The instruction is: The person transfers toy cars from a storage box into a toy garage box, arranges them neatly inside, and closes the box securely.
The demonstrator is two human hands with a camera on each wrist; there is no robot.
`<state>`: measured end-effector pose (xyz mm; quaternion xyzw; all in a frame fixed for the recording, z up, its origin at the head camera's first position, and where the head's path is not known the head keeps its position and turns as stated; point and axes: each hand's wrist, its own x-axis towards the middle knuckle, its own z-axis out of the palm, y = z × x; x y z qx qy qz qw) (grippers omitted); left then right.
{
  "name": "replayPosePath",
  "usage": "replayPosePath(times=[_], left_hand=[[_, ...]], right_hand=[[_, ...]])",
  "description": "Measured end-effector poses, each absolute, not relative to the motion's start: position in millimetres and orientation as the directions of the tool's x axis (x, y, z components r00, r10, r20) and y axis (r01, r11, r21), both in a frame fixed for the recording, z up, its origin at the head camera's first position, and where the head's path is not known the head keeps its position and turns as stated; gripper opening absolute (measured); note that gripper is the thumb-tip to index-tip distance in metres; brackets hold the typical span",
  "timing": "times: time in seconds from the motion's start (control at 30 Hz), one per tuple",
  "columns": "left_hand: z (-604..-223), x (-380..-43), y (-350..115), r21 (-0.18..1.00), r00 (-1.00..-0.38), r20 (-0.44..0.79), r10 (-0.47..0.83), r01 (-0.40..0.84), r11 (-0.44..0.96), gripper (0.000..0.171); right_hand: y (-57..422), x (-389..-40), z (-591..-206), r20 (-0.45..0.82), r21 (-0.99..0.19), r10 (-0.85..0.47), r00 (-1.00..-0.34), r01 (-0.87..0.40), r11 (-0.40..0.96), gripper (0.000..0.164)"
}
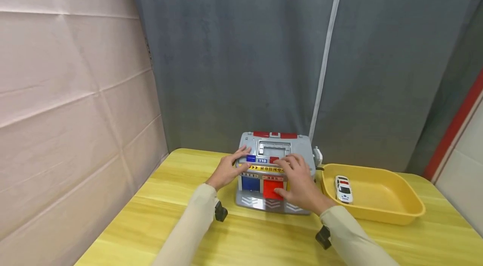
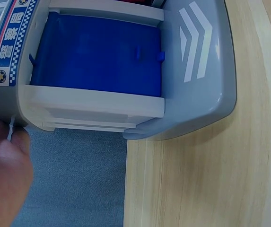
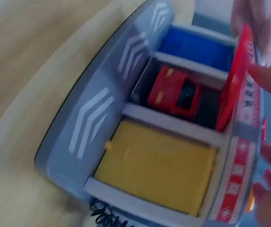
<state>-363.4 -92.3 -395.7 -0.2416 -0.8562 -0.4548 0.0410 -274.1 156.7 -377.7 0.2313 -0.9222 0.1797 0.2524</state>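
Toy station (image 1: 266,169) stands on the desk, three bays facing the person. Red door (image 3: 239,71) of the middle bay is swung up and outward; a red toy car (image 3: 173,92) sits inside. Blue door (image 2: 97,54) and yellow door (image 3: 156,165), either side, are closed.

Left hand (image 1: 225,171): clamped on the upper left corner, fingers curled round the edge; probably a brace so the body does not slide or tip. Right hand (image 1: 302,182): fingers apart, gripping nothing; fingertips lie at the red button (image 1: 273,160), thumb near the red door. The spread suits reaching both at once, I judge. Exact contact cannot be told; the right wrist view is blurred.

Outward: yellow tray (image 1: 381,192) just right of the station, holding a white toy car (image 1: 343,189), presumably to keep it within reach. Grey curtain (image 1: 234,56) hangs behind.
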Motion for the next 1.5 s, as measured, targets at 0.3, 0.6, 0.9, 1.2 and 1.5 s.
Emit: replayPosePath(times=[0.3,0.6,0.9,1.2,1.5], left_hand=[[-395,-363,-92,0.758,-0.88,0.3,0.368,0.454,0.468,0.053],[-395,-364,-94,0.767,-0.891,0.273,0.362,0.428,0.478,0.053],[-392,-363,-92,0.77,-0.899,0.27,0.346,0.417,0.483,0.053],[-392,-363,-94,0.785,-0.905,0.259,0.339,0.401,0.472,0.053],[-394,-364,-100,0.821,-0.88,0.271,0.39,0.423,0.384,0.044]], right_hand=[[156,-289,-385,0.492,-0.141,-0.3,-0.818,-0.414,0.899,0.1],[156,-302,-388,0.499,-0.037,-0.306,-0.811,-0.372,0.927,0.111],[160,-314,-394,0.556,0.07,-0.339,-0.759,-0.364,0.929,0.11],[158,-316,-395,0.606,0.064,-0.324,-0.726,-0.361,0.93,0.108],[153,-319,-398,0.616,0.064,-0.286,-0.734,-0.315,0.947,0.106]])
